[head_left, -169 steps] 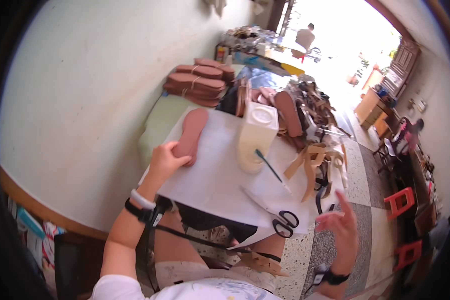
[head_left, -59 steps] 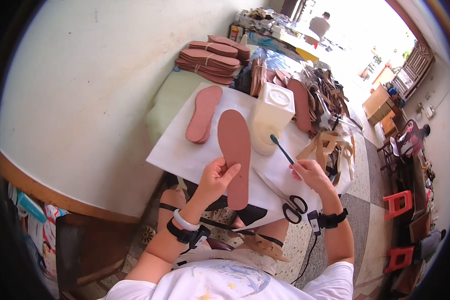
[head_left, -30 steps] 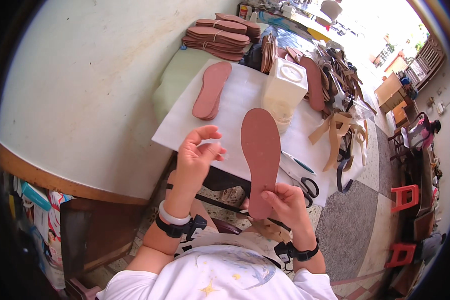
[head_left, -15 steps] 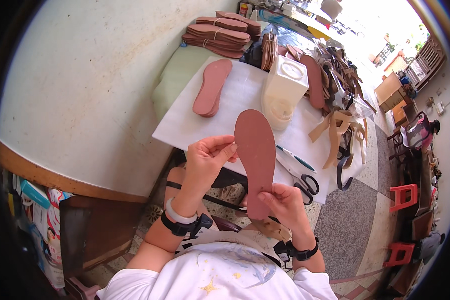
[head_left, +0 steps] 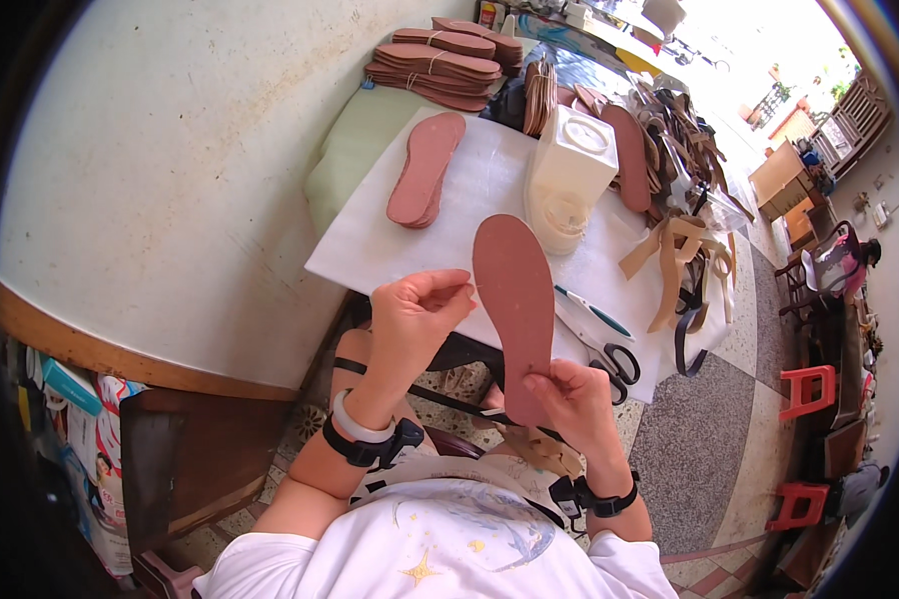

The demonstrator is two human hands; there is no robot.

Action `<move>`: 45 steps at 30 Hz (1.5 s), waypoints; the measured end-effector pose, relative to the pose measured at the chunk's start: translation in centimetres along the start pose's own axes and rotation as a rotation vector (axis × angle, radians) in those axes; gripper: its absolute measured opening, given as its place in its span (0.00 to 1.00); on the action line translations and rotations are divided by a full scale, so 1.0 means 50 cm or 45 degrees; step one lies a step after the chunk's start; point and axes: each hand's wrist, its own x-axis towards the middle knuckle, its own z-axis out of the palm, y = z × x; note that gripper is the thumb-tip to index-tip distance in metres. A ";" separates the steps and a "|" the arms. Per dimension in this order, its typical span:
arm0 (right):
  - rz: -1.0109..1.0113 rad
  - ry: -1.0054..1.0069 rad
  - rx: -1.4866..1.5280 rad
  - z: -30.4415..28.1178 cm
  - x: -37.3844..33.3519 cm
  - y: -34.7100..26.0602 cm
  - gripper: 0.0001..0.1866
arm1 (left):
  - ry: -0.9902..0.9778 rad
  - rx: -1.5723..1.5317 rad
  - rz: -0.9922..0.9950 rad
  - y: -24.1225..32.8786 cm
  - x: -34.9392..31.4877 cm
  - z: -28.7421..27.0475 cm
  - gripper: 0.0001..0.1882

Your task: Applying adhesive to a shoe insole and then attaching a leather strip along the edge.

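1. A reddish-brown insole (head_left: 515, 299) was held across the near edge of the white sheet (head_left: 355, 255); its narrow end was pinched between the thumb and fingers of the right hand (head_left: 579, 401).
2. Beside its left edge the left hand (head_left: 412, 314) was placed, fingertips pressed together; whether the edge was touched could not be told.
3. Open room was left on the sheet between the held insole and the insole pile (head_left: 427, 170); on the right, less room was given, as the scissors (head_left: 603, 351) and the toothbrush (head_left: 611, 320) were laid there; beyond, the plastic container (head_left: 574, 160) was seen.
4. Two seconds earlier, the insole was held by the left hand and the toothbrush by the right; since then, both had been changed in place.
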 end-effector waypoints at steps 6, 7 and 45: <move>-0.018 0.139 0.131 -0.035 -0.005 0.007 0.06 | 0.327 0.190 0.166 -0.005 0.044 -0.079 0.08; -0.045 0.209 0.157 -0.047 -0.004 -0.001 0.06 | 0.383 0.224 0.226 -0.010 0.052 -0.099 0.08; -0.045 -0.028 -0.628 -0.202 0.157 0.033 0.07 | -0.169 -0.393 -0.138 -0.016 0.009 -0.040 0.10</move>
